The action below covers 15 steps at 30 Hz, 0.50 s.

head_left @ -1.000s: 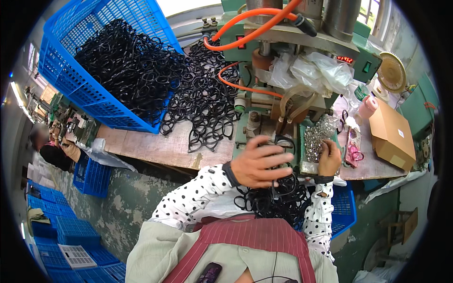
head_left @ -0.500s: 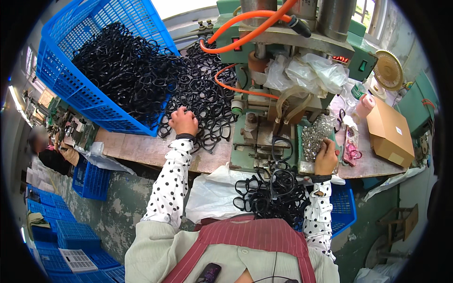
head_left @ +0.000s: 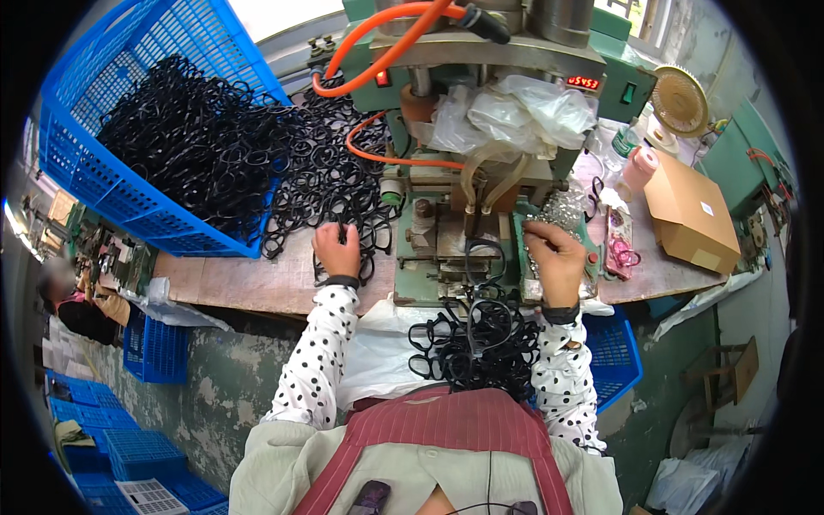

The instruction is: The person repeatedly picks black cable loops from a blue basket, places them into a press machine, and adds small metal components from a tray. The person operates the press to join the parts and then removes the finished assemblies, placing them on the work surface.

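Observation:
My left hand [head_left: 337, 251] is at the near edge of a spread of black eyeglass frames [head_left: 330, 172] on the table. Its fingers are closed on one black frame, partly hidden by them. To the right, my right hand [head_left: 558, 260] is over a green tray of small shiny metal pieces [head_left: 556, 209], thumb and fingers pinched together; what they hold is too small to make out. Between the hands stands a green press machine [head_left: 415, 279]. A black frame [head_left: 487, 249] sits at its front, above a heap of black frames [head_left: 472, 348] by my lap.
A tilted blue crate [head_left: 112, 184] full of frames is at the left. Orange hoses [head_left: 369, 30] and plastic bags [head_left: 515, 112] hang on the press. Farther right are a pink roll [head_left: 639, 167], a cardboard box [head_left: 691, 215] and a fan [head_left: 680, 101]. Another person [head_left: 81, 318] sits far left.
My left hand has come nearer and closed on a frame. My right hand has shifted to the tray's left side, its fingers pinched. The whole view has moved slightly.

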Motion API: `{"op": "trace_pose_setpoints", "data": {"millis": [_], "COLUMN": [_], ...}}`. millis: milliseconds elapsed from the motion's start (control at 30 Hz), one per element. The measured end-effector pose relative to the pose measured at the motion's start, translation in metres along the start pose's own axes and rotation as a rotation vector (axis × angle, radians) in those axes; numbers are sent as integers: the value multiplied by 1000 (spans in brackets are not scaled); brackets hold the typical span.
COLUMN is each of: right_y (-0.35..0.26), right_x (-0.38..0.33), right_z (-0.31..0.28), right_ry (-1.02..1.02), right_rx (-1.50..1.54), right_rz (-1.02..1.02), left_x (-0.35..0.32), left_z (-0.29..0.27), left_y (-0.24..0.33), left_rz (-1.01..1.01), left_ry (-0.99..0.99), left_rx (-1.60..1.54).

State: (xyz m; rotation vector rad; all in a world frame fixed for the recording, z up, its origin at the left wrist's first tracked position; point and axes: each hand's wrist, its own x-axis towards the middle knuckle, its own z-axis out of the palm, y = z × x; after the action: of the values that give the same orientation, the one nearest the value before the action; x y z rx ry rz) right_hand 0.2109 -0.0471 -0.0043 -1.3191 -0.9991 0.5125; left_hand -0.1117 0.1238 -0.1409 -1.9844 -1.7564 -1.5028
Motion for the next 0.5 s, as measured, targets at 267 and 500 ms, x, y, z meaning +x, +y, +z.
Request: {"op": "trace_pose_setpoints", "data": {"millis": [267,500], "right_y": [-35,-34], "right_x": [-8,-2], "right_z": [30,49], "right_ry": [-114,-71], "right_rx": [13,77], "right_rz": [106,35], "left_x": [7,24], "left_z": [-28,-82], "left_y": [60,155], "left_rz": [-156,303], "left_ry": [-249,-77], "left_rx": [-219,-536]}}
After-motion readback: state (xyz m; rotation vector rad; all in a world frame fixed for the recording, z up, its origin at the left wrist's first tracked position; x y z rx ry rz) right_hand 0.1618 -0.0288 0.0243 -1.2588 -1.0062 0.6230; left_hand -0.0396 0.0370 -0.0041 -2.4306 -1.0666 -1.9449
